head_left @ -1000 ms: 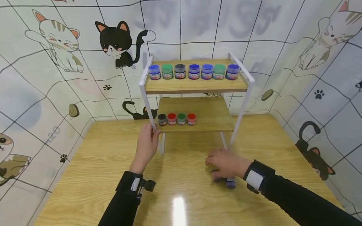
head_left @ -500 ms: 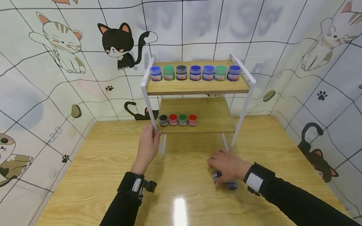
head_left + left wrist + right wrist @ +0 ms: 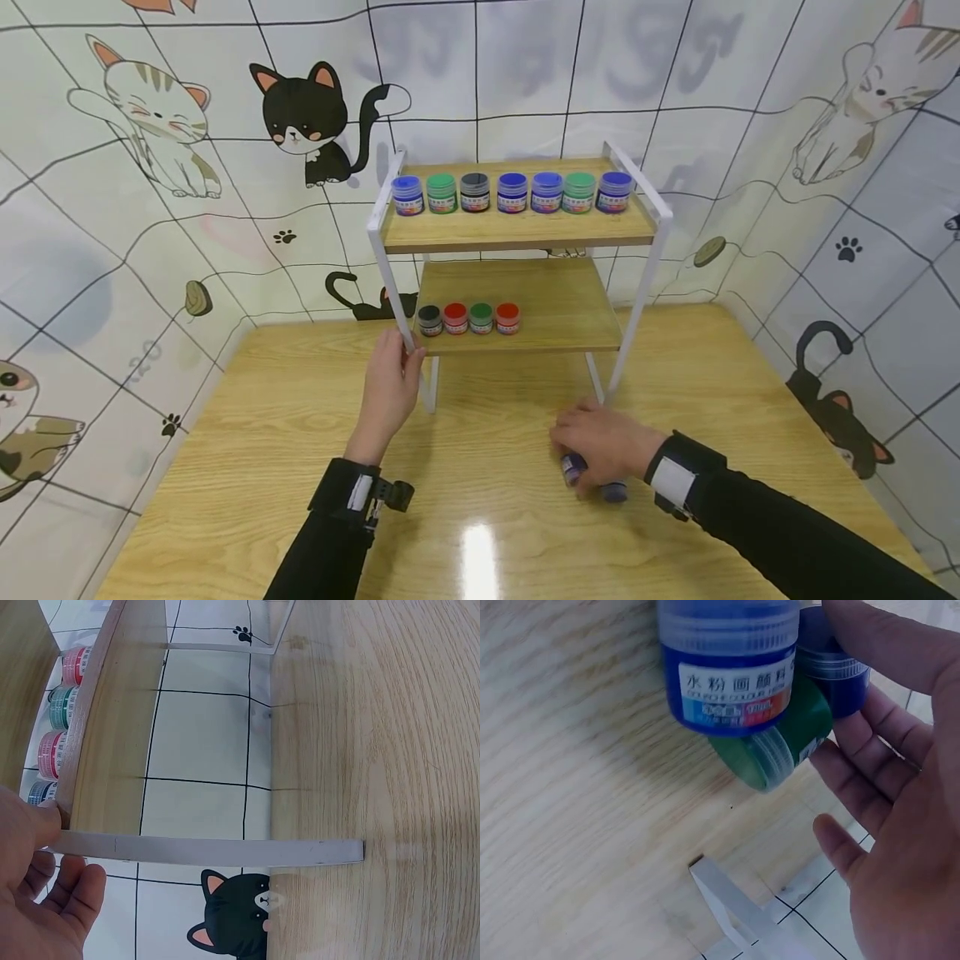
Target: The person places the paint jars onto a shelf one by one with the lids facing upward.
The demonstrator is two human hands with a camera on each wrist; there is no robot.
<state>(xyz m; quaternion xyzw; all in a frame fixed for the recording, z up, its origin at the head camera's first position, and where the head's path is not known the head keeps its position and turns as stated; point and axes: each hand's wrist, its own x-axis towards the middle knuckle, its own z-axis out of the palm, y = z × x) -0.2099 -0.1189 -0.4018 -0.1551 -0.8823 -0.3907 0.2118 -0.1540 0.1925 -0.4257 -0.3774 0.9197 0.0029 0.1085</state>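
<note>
My left hand (image 3: 390, 379) grips the white left leg (image 3: 202, 849) of a two-tier wooden rack, where the lower shelf (image 3: 105, 750) meets it. At the rack's right front foot, my right hand (image 3: 600, 442) holds a dark blue paint jar (image 3: 840, 679) between thumb and fingers. In the right wrist view, a green jar (image 3: 787, 739) lies on its side against that jar. Another blue jar (image 3: 727, 682) with a printed label is nearest the camera. From the head view, the hand hides the green jar and part of the blue jar (image 3: 614, 492) beside it.
Several blue, green and black jars line the upper shelf (image 3: 517, 229). Black, red and green jars stand at the left of the lower shelf, with bare wood to their right. A wooden table (image 3: 300, 467) lies under the rack, and a cat-print sheet (image 3: 517, 75) hangs behind.
The dark blue jar under my right hand has turned a little, showing more of its label. My right fingers have shifted slightly. My left hand keeps its grip on the rack.
</note>
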